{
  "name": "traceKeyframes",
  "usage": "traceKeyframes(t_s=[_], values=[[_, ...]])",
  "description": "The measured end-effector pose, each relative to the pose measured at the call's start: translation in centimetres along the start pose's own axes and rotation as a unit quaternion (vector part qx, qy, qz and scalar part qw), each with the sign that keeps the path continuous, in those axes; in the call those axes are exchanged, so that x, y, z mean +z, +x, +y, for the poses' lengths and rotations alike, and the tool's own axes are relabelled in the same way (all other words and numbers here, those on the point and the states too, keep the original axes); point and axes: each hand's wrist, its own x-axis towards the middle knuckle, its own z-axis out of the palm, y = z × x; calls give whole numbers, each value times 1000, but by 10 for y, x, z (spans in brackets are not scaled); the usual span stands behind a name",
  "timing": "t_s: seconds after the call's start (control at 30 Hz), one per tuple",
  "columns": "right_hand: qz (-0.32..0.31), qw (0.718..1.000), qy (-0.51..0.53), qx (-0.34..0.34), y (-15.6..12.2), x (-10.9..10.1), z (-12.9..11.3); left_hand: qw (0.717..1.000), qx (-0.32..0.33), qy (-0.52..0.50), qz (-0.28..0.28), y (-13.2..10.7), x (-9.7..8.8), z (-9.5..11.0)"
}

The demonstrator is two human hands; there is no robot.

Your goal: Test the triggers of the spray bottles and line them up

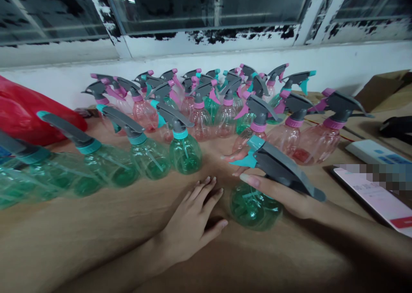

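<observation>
My right hand (pixel 286 192) is wrapped round the neck of a green spray bottle (pixel 254 211), just below its grey and teal trigger head. This bottle stands upright on the table, and some of my fingers are hidden behind it. To its left, my left hand (pixel 193 224) rests on the tabletop with its fingers stretched out and nothing in it. Beyond that hand stands another green spray bottle (pixel 186 153), the end of a row of green ones running left. Pink spray bottles (pixel 289 140) stand behind the held one.
Many more pink and green spray bottles (pixel 201 117) crowd the back of the wooden table (pixel 96 241) by the wall. A red plastic bag (pixel 32 110) lies at the left. At the right are a phone (pixel 370 194), a white device (pixel 370 153) and a cardboard box (pixel 383 91).
</observation>
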Motion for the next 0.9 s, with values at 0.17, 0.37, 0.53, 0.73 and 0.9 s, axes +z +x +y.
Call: traceKeyframes(t_s=[0.17, 0.37, 0.53, 0.73, 0.9], values=[[-9, 1000, 2, -2, -2, 0, 2, 1000, 3, -1, 0, -1, 0, 0], [-9, 1000, -7, -3, -2, -1, 2, 1000, -7, -6, 1, -1, 1, 0], [-10, 1000, -13, -14, 0, 0, -3, 1000, 1, 1, 1, -1, 1, -1], [18, 996, -82, 4, -1, -2, -4, 1000, 0, 6, -5, 0, 0, 0], [27, 997, -67, -20, 1, -1, -5, 1000, 2, 3, -4, 0, -2, 1]])
